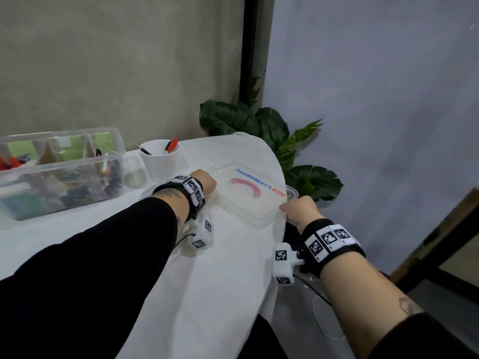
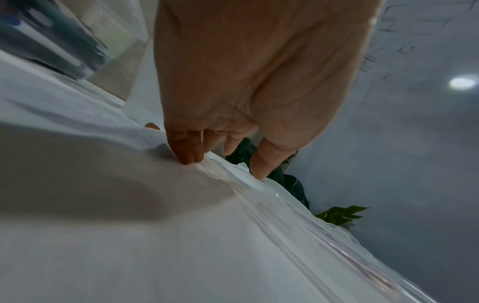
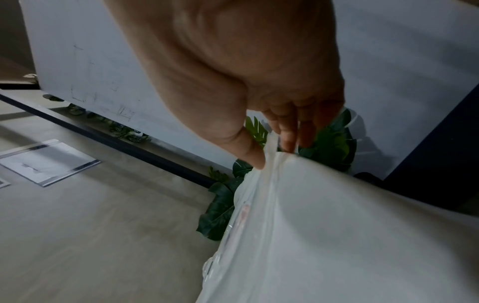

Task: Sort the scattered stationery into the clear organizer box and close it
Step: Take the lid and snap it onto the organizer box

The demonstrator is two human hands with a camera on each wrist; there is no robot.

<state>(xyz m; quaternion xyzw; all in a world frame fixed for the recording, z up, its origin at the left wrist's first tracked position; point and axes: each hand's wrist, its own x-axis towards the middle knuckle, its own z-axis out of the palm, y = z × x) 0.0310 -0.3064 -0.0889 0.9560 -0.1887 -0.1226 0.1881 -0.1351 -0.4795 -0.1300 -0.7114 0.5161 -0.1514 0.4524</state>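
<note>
The clear lid (image 1: 248, 193), printed with a pink arc and blue and red letters, lies flat on the white tablecloth near the table's right edge. My left hand (image 1: 203, 181) grips its left rim, fingers (image 2: 186, 151) curled down at the edge and thumb on the lid (image 2: 285, 207). My right hand (image 1: 298, 211) holds the near right corner where it overhangs the table. In the right wrist view that hand (image 3: 272, 155) pinches the lid's rim (image 3: 259, 205) between thumb and fingers. The clear organizer box (image 1: 59, 172), open and holding sorted stationery, stands at the far left.
A white cup (image 1: 160, 159) with pens stands behind my left hand, beside a small clear container (image 1: 134, 172). A leafy plant (image 1: 272, 130) grows past the table's rounded right edge. Walls rise close behind. Floor lies below on the right.
</note>
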